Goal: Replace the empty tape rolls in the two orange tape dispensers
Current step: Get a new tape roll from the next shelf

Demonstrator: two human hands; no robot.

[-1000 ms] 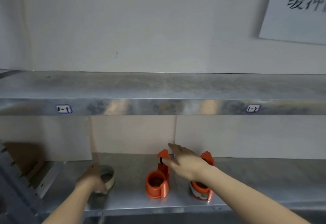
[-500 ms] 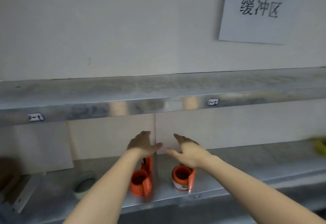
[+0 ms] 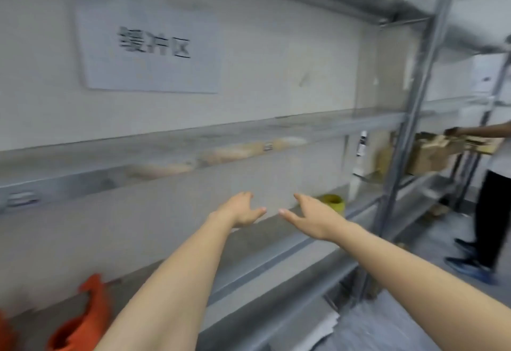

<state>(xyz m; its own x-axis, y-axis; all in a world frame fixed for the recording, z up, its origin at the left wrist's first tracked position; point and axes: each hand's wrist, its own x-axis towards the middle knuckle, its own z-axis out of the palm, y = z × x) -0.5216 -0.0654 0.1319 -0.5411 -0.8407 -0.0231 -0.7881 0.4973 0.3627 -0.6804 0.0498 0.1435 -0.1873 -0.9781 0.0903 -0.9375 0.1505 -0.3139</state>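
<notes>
Both bare forearms reach forward and up from the lower edge of the view, roughly parallel, converging slightly toward the hands. The left hand [image 3: 242, 209] is spread wide and empty — fingers extended ahead, thumb pointing inward toward the other hand. The right hand [image 3: 312, 216] mirrors it, palm turned inward and down, fingers loosely straight, thumb aimed left. The two thumb tips sit near each other with a small gap between — neither hand grips anything

tape dispenser [image 3: 83, 323] on shelf [image 3: 276, 251] at left, tape roll [image 3: 333, 203] far right, sign [image 3: 149, 46] above
</notes>
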